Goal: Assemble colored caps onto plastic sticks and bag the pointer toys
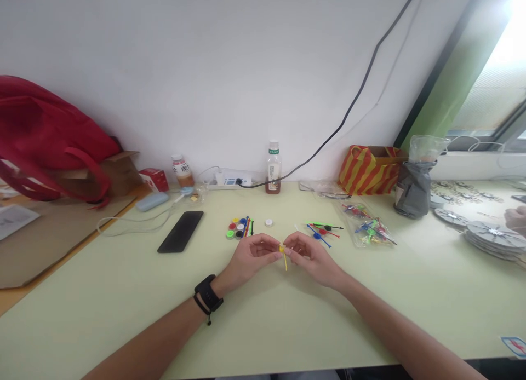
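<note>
My left hand [257, 255] and my right hand [311, 258] meet over the middle of the table. Between their fingertips they pinch a small yellow spinner arrow [286, 264], its thin pointer hanging down. Just beyond my left hand lies a group of small round coloured caps [235, 227] with several thin coloured arrows [249, 226] beside them. A single white cap [268, 223] sits apart behind my hands. Past my right hand are assembled spinner arrows [322, 232] in blue, red, black and green.
Clear bags of coloured spinners [370, 226] lie to the right, near stacked grey discs [495, 237]. A black phone [181, 232] rests on the left. A bottle [273, 169] and power strip [230, 180] stand by the wall. Another person's hand [516, 218] shows at the right edge.
</note>
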`<state>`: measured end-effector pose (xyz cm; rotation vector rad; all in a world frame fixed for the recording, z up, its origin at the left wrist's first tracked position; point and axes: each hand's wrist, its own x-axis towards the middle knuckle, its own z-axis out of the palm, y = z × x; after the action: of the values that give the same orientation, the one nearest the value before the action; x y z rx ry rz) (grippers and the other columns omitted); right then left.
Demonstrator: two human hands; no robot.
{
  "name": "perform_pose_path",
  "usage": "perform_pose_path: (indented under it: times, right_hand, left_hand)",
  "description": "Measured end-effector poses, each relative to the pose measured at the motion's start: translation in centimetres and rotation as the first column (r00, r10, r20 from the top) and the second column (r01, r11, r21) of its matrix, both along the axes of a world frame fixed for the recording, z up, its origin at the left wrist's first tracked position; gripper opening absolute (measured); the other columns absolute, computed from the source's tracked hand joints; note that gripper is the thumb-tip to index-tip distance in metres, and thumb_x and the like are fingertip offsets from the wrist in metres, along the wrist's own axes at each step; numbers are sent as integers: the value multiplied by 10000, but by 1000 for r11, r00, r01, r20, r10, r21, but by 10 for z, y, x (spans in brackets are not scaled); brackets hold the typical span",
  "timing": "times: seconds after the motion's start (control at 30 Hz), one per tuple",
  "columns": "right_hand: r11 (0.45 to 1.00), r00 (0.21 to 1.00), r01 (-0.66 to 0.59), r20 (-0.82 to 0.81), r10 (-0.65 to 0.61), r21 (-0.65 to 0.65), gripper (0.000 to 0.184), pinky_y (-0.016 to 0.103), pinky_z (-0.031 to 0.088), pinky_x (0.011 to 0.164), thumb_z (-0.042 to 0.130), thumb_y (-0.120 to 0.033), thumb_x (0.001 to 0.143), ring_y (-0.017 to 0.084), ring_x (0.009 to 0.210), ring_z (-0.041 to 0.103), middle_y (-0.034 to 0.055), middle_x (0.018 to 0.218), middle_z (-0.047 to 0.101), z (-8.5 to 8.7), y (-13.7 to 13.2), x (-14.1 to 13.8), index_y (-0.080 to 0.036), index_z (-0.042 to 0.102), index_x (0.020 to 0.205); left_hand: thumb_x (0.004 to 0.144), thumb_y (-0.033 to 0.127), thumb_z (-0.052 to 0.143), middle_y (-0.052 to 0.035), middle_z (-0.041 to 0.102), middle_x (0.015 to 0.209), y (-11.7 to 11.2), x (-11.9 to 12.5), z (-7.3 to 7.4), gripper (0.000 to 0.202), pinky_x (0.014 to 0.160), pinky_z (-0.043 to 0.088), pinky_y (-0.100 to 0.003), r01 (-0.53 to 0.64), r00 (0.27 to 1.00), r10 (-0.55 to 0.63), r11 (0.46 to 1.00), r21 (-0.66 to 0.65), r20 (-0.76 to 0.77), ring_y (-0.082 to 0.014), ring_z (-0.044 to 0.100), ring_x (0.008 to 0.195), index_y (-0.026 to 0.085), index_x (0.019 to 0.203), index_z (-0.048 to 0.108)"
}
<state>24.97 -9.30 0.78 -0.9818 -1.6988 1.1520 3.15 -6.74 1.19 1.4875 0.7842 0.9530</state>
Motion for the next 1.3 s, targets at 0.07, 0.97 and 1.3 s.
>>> perform_pose_path:
  times: [0.07,0.97,1.3]
  right_hand:
    - [1000,1000,-3,21,2,30,319,315,524,710,602,-544,981,180,815,620,46,957,664,1,0,1,-241,648,1070]
    - [969,768,-6,621,-154,248,214,256,264,555,591,-70,714,110,571,400,-46,589,502,5,1,12,-203,445,632]
    - [995,651,76,753,-93,57,233,265,242,537,603,-85,673,121,595,416,-36,605,507,20,2,43,-203,418,596]
  left_hand:
    - [763,321,895,-71,776,971,1,0,-1,295,902,602,-328,-4,1000,4,1000,-3,6,-193,738,916,152,960,754]
    - [964,500,627,-66,716,863,4,1,-7,361,680,509,-269,-126,975,152,979,159,-160,-150,614,724,160,993,746]
    - [971,511,608,-68,715,853,3,0,-7,371,668,489,-268,-109,966,137,985,136,-218,-162,623,738,165,960,742]
